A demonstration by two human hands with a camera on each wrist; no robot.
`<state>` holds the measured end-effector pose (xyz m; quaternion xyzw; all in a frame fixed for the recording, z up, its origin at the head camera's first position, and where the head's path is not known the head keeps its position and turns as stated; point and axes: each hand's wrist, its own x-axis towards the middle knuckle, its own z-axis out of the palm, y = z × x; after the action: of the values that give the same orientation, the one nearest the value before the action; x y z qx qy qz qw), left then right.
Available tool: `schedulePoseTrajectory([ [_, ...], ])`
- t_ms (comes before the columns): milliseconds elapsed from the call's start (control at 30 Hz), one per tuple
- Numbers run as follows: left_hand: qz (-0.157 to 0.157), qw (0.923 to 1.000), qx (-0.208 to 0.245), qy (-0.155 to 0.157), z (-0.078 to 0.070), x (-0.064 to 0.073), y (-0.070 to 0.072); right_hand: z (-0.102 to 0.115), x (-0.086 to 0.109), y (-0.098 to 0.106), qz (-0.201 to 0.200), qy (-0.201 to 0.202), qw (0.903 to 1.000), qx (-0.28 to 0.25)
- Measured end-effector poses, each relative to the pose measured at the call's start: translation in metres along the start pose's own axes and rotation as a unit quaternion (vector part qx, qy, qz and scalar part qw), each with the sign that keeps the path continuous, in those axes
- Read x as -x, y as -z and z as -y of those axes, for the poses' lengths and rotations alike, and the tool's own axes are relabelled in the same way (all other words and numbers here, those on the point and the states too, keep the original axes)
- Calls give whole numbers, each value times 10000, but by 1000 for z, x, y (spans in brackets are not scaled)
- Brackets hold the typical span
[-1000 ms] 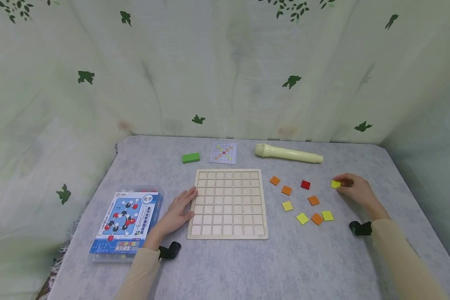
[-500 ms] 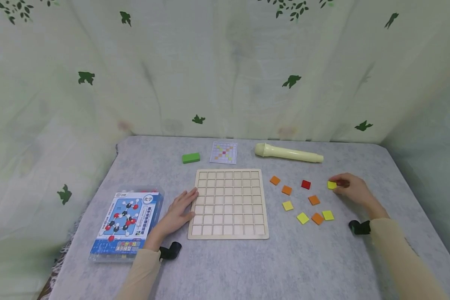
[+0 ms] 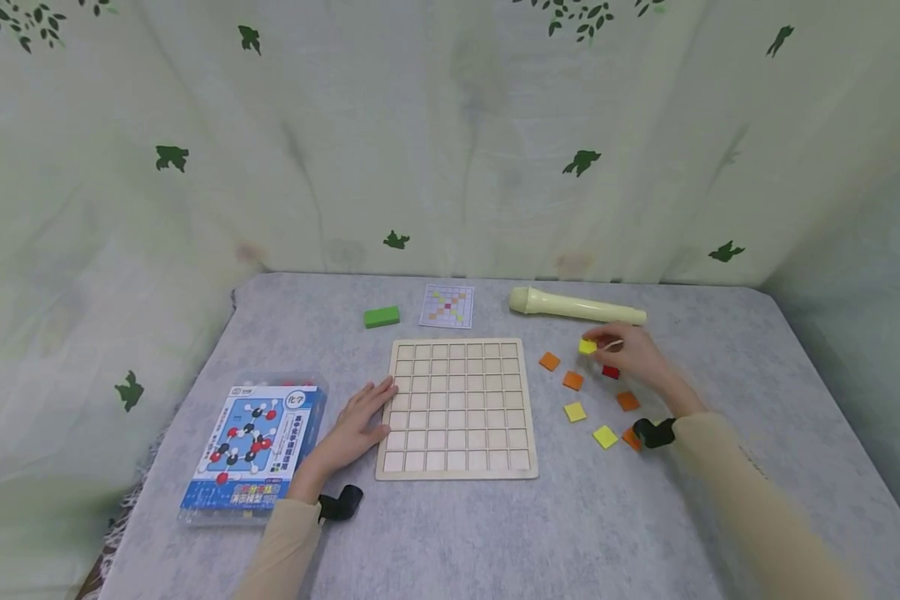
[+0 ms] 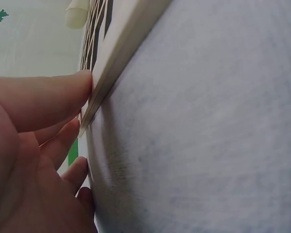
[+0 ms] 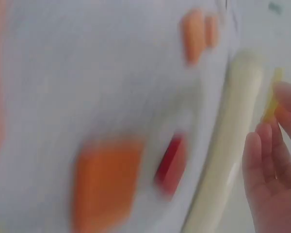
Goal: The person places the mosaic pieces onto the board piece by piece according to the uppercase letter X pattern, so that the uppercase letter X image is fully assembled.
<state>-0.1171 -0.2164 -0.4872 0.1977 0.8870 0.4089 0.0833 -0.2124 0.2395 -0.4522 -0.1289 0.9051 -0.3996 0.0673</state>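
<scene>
My right hand [image 3: 633, 357] pinches a yellow square tile [image 3: 587, 347] between thumb and fingertips, held over the table just right of the wooden grid board [image 3: 456, 472]. The right wrist view shows that tile [image 5: 273, 94] edge-on at the fingertips. My left hand [image 3: 352, 423] rests with extended fingers against the board's left edge; in the left wrist view its thumb [image 4: 48, 94] touches the board's side. Beneath and around my right hand lie a red tile [image 3: 611, 372], orange tiles [image 3: 573, 381] and yellow tiles [image 3: 605, 437]. My right wrist and its camera partly cover an orange tile [image 3: 630, 439].
Behind the board lie a green block [image 3: 382, 317] and a card with a coloured grid pattern [image 3: 447, 317]. A cream microphone-shaped stick [image 3: 577, 307] lies at the back right. A boxed molecule model set [image 3: 251, 450] stands left of my left forearm. Curtains hang behind the table.
My right hand has carried the yellow tile leftward from the far right, toward the board, passing over the red tile. My left hand stays at the board's edge.
</scene>
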Motion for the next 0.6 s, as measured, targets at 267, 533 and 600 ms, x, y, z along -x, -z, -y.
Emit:
schedulePoseTrajectory([
  [267, 120, 9998, 54, 157, -2, -1, 0, 52, -39, -68, 589, 747, 9949, -322],
  [533, 175, 9994, 60, 301, -7, -2, 2, 96, -66, -127, 1050, 831, 9908, -217],
  [600, 193, 9992, 38, 334, -8, -2, 3, 105, -71, -138, 1097, 822, 9904, -152],
])
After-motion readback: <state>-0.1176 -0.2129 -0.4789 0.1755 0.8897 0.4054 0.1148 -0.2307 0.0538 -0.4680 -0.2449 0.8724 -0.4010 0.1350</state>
